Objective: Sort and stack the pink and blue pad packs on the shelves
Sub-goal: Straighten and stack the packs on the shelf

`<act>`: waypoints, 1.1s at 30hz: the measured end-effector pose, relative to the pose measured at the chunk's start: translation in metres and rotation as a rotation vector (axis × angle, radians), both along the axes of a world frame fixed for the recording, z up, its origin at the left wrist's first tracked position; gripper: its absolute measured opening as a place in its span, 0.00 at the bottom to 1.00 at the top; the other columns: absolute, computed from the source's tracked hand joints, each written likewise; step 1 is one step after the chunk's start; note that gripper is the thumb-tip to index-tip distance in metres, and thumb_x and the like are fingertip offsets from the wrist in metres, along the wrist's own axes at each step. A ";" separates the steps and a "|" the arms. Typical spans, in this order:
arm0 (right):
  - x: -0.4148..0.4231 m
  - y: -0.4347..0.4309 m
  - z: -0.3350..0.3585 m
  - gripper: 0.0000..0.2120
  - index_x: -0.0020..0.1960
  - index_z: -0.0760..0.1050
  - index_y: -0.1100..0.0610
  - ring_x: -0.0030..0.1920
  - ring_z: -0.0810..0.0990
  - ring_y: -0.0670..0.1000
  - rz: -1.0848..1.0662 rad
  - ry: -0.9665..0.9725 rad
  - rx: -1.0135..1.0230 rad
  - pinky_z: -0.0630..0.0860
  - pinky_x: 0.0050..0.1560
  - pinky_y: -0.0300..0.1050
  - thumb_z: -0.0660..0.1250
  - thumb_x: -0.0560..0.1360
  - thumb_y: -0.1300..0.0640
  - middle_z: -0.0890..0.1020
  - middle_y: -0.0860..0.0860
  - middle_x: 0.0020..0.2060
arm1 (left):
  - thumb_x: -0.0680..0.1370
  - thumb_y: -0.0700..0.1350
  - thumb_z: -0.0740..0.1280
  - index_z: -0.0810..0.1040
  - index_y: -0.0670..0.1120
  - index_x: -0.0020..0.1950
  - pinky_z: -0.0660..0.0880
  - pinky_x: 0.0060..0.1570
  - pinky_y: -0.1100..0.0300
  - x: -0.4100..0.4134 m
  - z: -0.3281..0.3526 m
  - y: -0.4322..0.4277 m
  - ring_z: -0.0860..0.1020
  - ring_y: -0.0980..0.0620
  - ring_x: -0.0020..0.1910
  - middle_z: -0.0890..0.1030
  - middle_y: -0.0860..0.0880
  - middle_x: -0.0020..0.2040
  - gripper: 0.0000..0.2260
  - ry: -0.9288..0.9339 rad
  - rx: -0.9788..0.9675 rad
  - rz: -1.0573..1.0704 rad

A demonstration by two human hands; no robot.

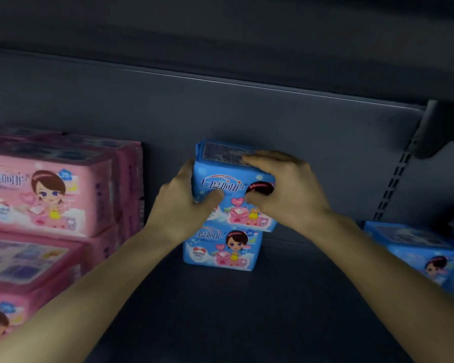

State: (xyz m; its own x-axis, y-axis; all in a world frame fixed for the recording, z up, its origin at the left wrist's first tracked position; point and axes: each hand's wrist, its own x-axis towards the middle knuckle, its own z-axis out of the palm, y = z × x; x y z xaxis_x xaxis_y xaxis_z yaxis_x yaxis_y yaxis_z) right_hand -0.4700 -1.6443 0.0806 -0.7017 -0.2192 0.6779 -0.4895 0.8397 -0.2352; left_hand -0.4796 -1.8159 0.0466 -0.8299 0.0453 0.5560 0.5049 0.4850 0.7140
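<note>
Two bare forearms are seen reaching in from the bottom edge over the dark shelf [220, 323]. At the near left, pink packs [45, 195] are stacked in several layers, their printed fronts turned outward; the lowest ones are cut off by the frame edge. At the right edge, more blue packs [419, 252] are lying on a neighbouring shelf section, well apart from the hands.

In the middle of the shelf, a bottom pack [220, 248] is stood with its front facing outward. A top pack [231, 179] is set on it, shifted a little to the right so that its lower right corner overhangs. The top pack is gripped from both sides: the left hand [184, 205] is pressed against its left face, thumb across the front, and the right hand [286, 187] is laid over its top right corner, the fingers [257, 159] curled over the top and the thumb on the front. Both hands are closed on this pack.

Behind the stack, the dark back panel [273, 121] is seen, with a slotted upright [396, 179] at the right and the underside of an upper shelf above.
</note>
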 end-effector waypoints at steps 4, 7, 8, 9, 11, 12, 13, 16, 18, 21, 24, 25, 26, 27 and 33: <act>-0.010 -0.007 -0.004 0.27 0.65 0.73 0.53 0.61 0.75 0.54 -0.017 -0.035 0.046 0.75 0.56 0.54 0.71 0.67 0.61 0.77 0.50 0.61 | 0.74 0.44 0.68 0.70 0.53 0.53 0.75 0.44 0.62 -0.012 -0.005 -0.004 0.79 0.57 0.44 0.78 0.59 0.43 0.11 -0.031 0.050 -0.022; -0.017 -0.009 -0.004 0.28 0.67 0.71 0.51 0.62 0.74 0.53 -0.046 -0.068 0.077 0.74 0.57 0.53 0.71 0.68 0.60 0.75 0.49 0.63 | 0.74 0.44 0.68 0.69 0.53 0.52 0.73 0.37 0.73 -0.020 -0.009 -0.004 0.76 0.63 0.39 0.76 0.62 0.41 0.11 -0.034 0.066 -0.034; -0.019 -0.010 -0.003 0.28 0.67 0.71 0.51 0.62 0.73 0.52 -0.053 -0.078 0.087 0.74 0.58 0.52 0.71 0.68 0.59 0.75 0.49 0.63 | 0.74 0.43 0.68 0.69 0.53 0.51 0.71 0.34 0.76 -0.023 -0.010 -0.004 0.75 0.65 0.38 0.76 0.63 0.41 0.11 -0.042 0.075 -0.038; -0.021 -0.010 -0.003 0.28 0.68 0.71 0.50 0.62 0.73 0.52 -0.062 -0.093 0.100 0.74 0.58 0.52 0.71 0.69 0.59 0.74 0.48 0.64 | 0.74 0.43 0.68 0.69 0.53 0.51 0.70 0.33 0.77 -0.027 -0.012 -0.004 0.75 0.66 0.37 0.76 0.63 0.40 0.11 -0.055 0.083 -0.041; -0.025 -0.011 -0.003 0.28 0.68 0.69 0.49 0.62 0.73 0.51 -0.094 -0.138 0.139 0.74 0.57 0.50 0.70 0.70 0.58 0.74 0.47 0.64 | 0.74 0.43 0.69 0.69 0.52 0.53 0.70 0.34 0.74 -0.032 -0.014 -0.003 0.75 0.64 0.38 0.75 0.61 0.41 0.12 -0.096 0.088 -0.046; -0.027 -0.012 -0.003 0.28 0.69 0.69 0.48 0.62 0.73 0.51 -0.109 -0.160 0.156 0.74 0.57 0.49 0.70 0.70 0.57 0.73 0.47 0.64 | 0.74 0.43 0.69 0.70 0.51 0.56 0.71 0.36 0.71 -0.033 -0.016 -0.003 0.76 0.61 0.40 0.75 0.61 0.41 0.14 -0.118 0.079 -0.050; -0.029 -0.012 -0.002 0.28 0.69 0.68 0.47 0.62 0.73 0.51 -0.118 -0.181 0.166 0.74 0.57 0.48 0.69 0.70 0.57 0.74 0.46 0.64 | 0.73 0.43 0.70 0.69 0.50 0.59 0.71 0.37 0.69 -0.035 -0.018 -0.003 0.76 0.59 0.41 0.76 0.60 0.42 0.17 -0.133 0.063 -0.054; -0.037 -0.011 0.000 0.27 0.69 0.68 0.47 0.60 0.74 0.51 -0.106 -0.219 0.172 0.73 0.56 0.46 0.69 0.71 0.57 0.75 0.46 0.62 | 0.73 0.40 0.70 0.65 0.49 0.68 0.70 0.37 0.70 -0.039 -0.021 -0.004 0.75 0.58 0.44 0.75 0.58 0.46 0.26 -0.157 0.008 -0.066; -0.041 -0.010 0.001 0.27 0.69 0.68 0.47 0.59 0.75 0.51 -0.102 -0.233 0.174 0.73 0.55 0.45 0.69 0.71 0.57 0.76 0.46 0.61 | 0.73 0.40 0.69 0.62 0.51 0.70 0.68 0.36 0.74 -0.041 -0.023 -0.005 0.75 0.59 0.44 0.75 0.58 0.48 0.28 -0.186 -0.001 -0.087; -0.045 -0.009 0.001 0.28 0.69 0.68 0.48 0.57 0.76 0.52 -0.087 -0.241 0.179 0.74 0.55 0.46 0.70 0.71 0.57 0.77 0.48 0.59 | 0.74 0.40 0.69 0.60 0.52 0.72 0.67 0.35 0.77 -0.044 -0.024 -0.004 0.74 0.63 0.41 0.75 0.59 0.48 0.30 -0.197 0.007 -0.089; -0.048 -0.009 0.000 0.28 0.69 0.68 0.49 0.57 0.76 0.52 -0.061 -0.243 0.158 0.75 0.55 0.50 0.71 0.71 0.57 0.77 0.49 0.59 | 0.75 0.40 0.68 0.58 0.53 0.73 0.67 0.34 0.76 -0.043 -0.027 -0.002 0.72 0.64 0.39 0.74 0.60 0.47 0.31 -0.199 0.042 -0.072; -0.048 -0.008 0.000 0.29 0.69 0.68 0.50 0.57 0.76 0.52 -0.056 -0.242 0.152 0.74 0.56 0.50 0.71 0.70 0.58 0.77 0.49 0.59 | 0.75 0.40 0.68 0.57 0.54 0.73 0.67 0.34 0.75 -0.043 -0.028 -0.001 0.72 0.64 0.39 0.74 0.60 0.47 0.31 -0.202 0.054 -0.071; -0.048 -0.008 0.000 0.29 0.69 0.68 0.50 0.58 0.76 0.52 -0.052 -0.240 0.149 0.74 0.57 0.50 0.71 0.70 0.58 0.77 0.49 0.60 | 0.75 0.40 0.68 0.56 0.54 0.74 0.67 0.34 0.74 -0.043 -0.028 -0.001 0.73 0.64 0.39 0.74 0.59 0.47 0.32 -0.208 0.066 -0.074; -0.048 -0.008 0.000 0.29 0.70 0.68 0.50 0.59 0.75 0.52 -0.050 -0.236 0.151 0.74 0.57 0.50 0.71 0.71 0.58 0.76 0.49 0.61 | 0.75 0.41 0.67 0.55 0.54 0.74 0.68 0.35 0.73 -0.043 -0.029 0.000 0.73 0.63 0.40 0.75 0.58 0.48 0.32 -0.217 0.081 -0.078; -0.051 -0.007 -0.002 0.29 0.70 0.67 0.51 0.63 0.72 0.53 -0.043 -0.217 0.169 0.72 0.60 0.51 0.70 0.71 0.59 0.73 0.50 0.65 | 0.76 0.42 0.67 0.52 0.54 0.75 0.73 0.44 0.60 -0.044 -0.031 0.000 0.75 0.56 0.47 0.75 0.55 0.52 0.34 -0.226 0.088 -0.063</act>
